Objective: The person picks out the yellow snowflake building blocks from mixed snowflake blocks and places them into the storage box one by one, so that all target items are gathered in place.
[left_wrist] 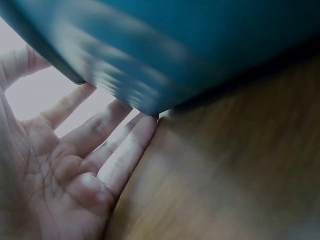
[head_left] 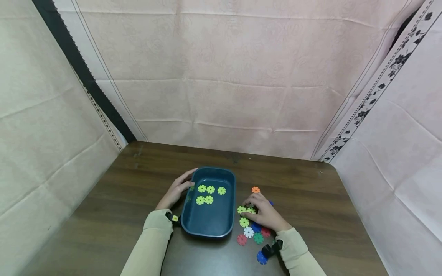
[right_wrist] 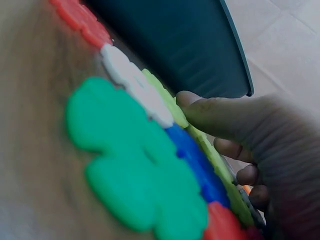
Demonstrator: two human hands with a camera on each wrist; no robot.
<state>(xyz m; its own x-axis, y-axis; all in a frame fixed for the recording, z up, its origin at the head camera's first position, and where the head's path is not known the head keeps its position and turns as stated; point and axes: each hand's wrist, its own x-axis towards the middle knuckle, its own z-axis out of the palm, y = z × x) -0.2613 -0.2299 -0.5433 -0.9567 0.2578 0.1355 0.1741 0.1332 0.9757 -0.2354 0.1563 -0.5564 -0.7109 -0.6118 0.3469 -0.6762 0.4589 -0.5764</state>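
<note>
A dark blue tray [head_left: 208,232] stands on the table with several yellow-green flower-shaped discs [head_left: 208,199] lying inside. My left hand [head_left: 176,191] is at the tray's left side; in the left wrist view its fairly straight fingers [left_wrist: 95,130] reach the outer wall. To the right of the tray, my right hand [head_left: 260,211] is over loose discs, with yellow-green discs [head_left: 241,209] between its thumb and bent fingers. In the right wrist view the thumb [right_wrist: 210,112] touches the edge of a yellow-green disc [right_wrist: 167,97]. I cannot tell whether the hand pinches one.
Around my right hand lie a white disc [head_left: 248,232], green disc [head_left: 258,238], red disc [head_left: 242,240], orange disc [head_left: 256,189] and several blue ones. One blue disc [head_left: 261,258] is near the right wrist strap. Pale cloth [head_left: 221,96] hangs behind the wooden table [head_left: 293,180].
</note>
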